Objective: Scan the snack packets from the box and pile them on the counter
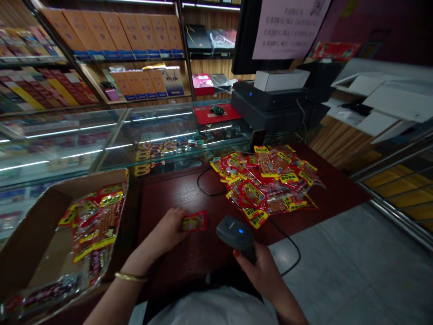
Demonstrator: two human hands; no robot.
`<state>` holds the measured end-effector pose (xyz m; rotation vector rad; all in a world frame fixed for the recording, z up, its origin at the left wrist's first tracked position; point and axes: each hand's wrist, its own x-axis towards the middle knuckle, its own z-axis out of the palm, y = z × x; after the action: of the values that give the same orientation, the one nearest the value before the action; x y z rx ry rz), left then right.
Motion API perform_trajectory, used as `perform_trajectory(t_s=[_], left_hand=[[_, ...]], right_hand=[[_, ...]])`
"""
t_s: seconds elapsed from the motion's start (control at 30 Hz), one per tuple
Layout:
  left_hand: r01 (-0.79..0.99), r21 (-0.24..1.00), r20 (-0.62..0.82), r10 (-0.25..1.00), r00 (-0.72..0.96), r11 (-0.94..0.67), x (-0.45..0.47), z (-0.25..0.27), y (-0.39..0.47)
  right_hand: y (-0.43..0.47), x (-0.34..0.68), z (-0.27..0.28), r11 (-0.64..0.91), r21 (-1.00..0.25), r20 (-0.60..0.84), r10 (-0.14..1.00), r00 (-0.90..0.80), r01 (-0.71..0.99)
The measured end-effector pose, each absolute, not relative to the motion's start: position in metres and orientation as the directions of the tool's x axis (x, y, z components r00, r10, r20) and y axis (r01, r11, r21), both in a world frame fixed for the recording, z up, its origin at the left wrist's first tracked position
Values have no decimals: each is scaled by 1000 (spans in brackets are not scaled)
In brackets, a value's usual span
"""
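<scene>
My left hand (171, 225) grips a small red and yellow snack packet (195, 221) by its left end, low over the dark red tabletop (162, 194). In my right hand (259, 266) is a dark grey barcode scanner (233, 231) with a blue light on top, its head pointing left toward the packet. Beyond the scanner lies a heap of snack packets (267, 180) in red and yellow wrappers. To my left, an open cardboard box (56, 230) contains several more packets (98, 216). The scanner's trigger and part of its handle are hidden by my fingers.
A black cable (203, 187) loops across the tabletop, and another stretch hangs past its right edge. Behind stand a glass display counter (111, 131), a red mat (203, 116) with a mouse (217, 110), and a monitor (246, 40) above dark equipment. Tiled floor lies to the right.
</scene>
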<state>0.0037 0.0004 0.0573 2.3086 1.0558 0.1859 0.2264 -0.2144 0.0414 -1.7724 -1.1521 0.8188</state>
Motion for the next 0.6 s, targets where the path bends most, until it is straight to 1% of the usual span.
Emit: perform_trajectory(t_s=[0.07, 0.13, 0.17, 0.2, 0.23, 0.27, 0.3, 0.4, 0.43, 0.5, 0.6], left_hand=[[553, 733, -128, 718, 684, -397, 33, 63, 3], [378, 886, -101, 682, 724, -270, 73, 70, 8], [283, 933, -65, 665, 744, -224, 97, 74, 11], [200, 956, -7, 663, 749, -215, 123, 79, 15], [137, 958, 66, 660, 749, -252, 151, 85, 19], [114, 953, 104, 655, 749, -282, 180, 92, 24], [111, 955, 106, 666, 738, -275, 209, 99, 29], [156, 978, -26, 654, 756, -140, 283, 119, 41], [169, 977, -49, 643, 764, -127, 300, 124, 44], [187, 974, -65, 635, 770, -128, 318, 130, 48], [123, 974, 26, 626, 779, -193, 294, 130, 46]], right_hand=[[-218, 225, 41, -224, -895, -65, 921, 383, 386], [-221, 224, 40, -250, -892, -80, 907, 413, 376], [-222, 224, 39, -264, -894, -95, 901, 424, 362], [-223, 223, 39, -276, -896, -109, 896, 430, 347], [-224, 223, 38, -287, -897, -122, 892, 436, 337], [-224, 223, 38, -294, -897, -129, 889, 439, 331], [-224, 223, 38, -298, -895, -132, 887, 443, 332], [-225, 222, 38, -304, -886, -116, 877, 467, 351], [-225, 222, 38, -301, -883, -104, 873, 477, 359], [-225, 222, 38, -292, -878, -72, 865, 497, 380], [-223, 224, 36, -290, -859, -29, 851, 525, 423]])
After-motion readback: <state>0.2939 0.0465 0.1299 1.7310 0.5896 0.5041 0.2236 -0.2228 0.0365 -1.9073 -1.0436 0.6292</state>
